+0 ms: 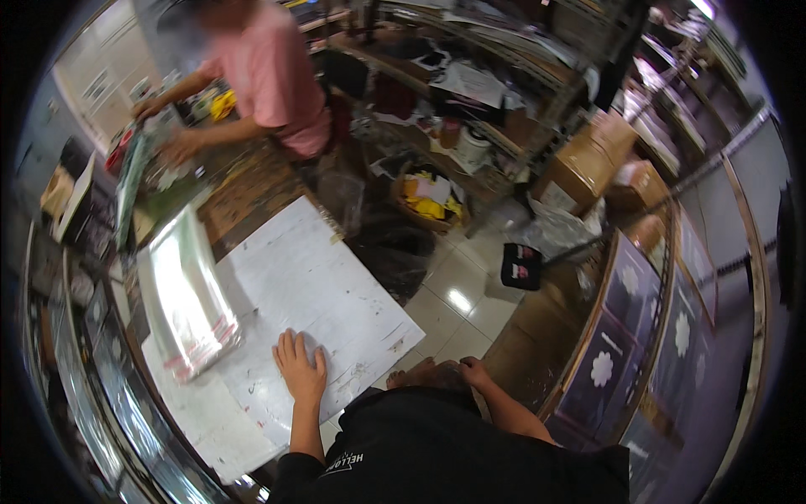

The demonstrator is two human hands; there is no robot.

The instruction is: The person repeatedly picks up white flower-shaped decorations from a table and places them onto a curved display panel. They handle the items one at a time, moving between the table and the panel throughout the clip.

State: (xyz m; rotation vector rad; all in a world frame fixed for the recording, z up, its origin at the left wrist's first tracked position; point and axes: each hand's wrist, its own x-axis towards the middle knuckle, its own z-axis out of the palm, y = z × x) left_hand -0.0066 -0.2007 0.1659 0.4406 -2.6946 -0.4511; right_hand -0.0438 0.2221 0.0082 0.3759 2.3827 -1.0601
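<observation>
My left hand (300,368) lies flat on a white board (311,277) on the worktable, fingers spread, holding nothing. Left of it is a stack of clear plastic bags (185,290) with a reddish strip along the near end. The stack overlaps the board's left part. Lower down, my right hand (475,372) is beside my leg, off the table. Its fingers are small and partly hidden, so whether they hold anything does not show.
Across the table, a person in a pink shirt (273,76) handles clear plastic sheeting (134,181). Framed dark panels with white flower shapes (601,370) lean at my right. Cardboard boxes (588,160), a basket with yellow pieces (428,197) and a black cloth item (520,266) lie beyond.
</observation>
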